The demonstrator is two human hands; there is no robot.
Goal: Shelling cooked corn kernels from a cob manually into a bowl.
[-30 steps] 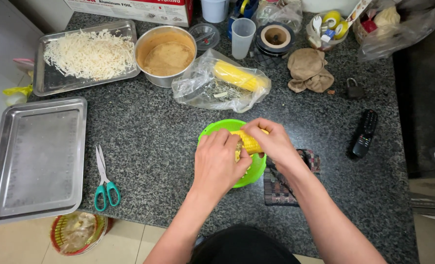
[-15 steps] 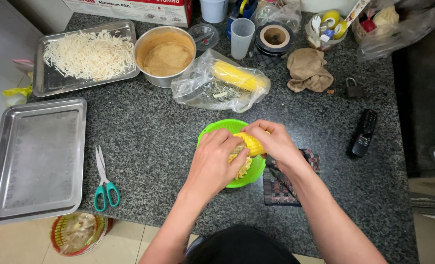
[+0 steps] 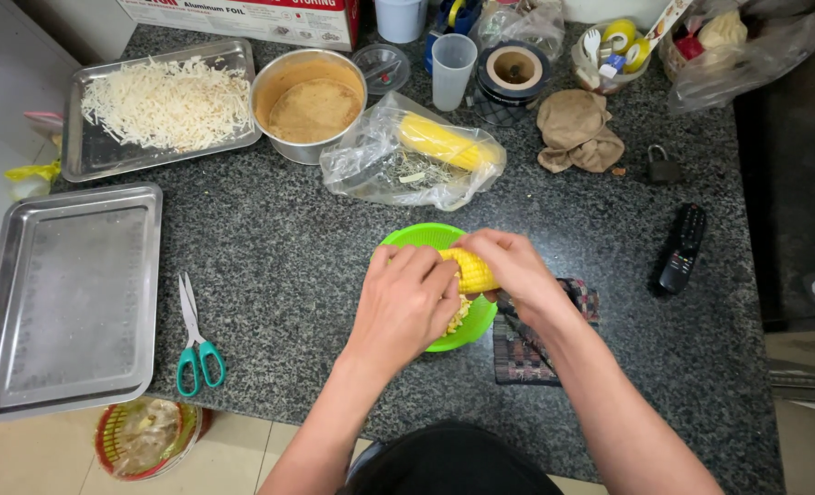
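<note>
Head view shows us at the granite table, over the green bowl: our right hand grips the corn cob, our left hand closes around it, thumbing kernels loose. Next, we judge, calls for turning the cob.

Dark speckled stone counter carries everything. Left side: empty metal tray, green-handled scissors just beside it, second tray of shredded cheese behind, metal bowl next to that. Centre and right: green bowl, plastic bag with a corn cob, clear cup, brown cloth, padlock, black remote, patterned cloth.
</note>
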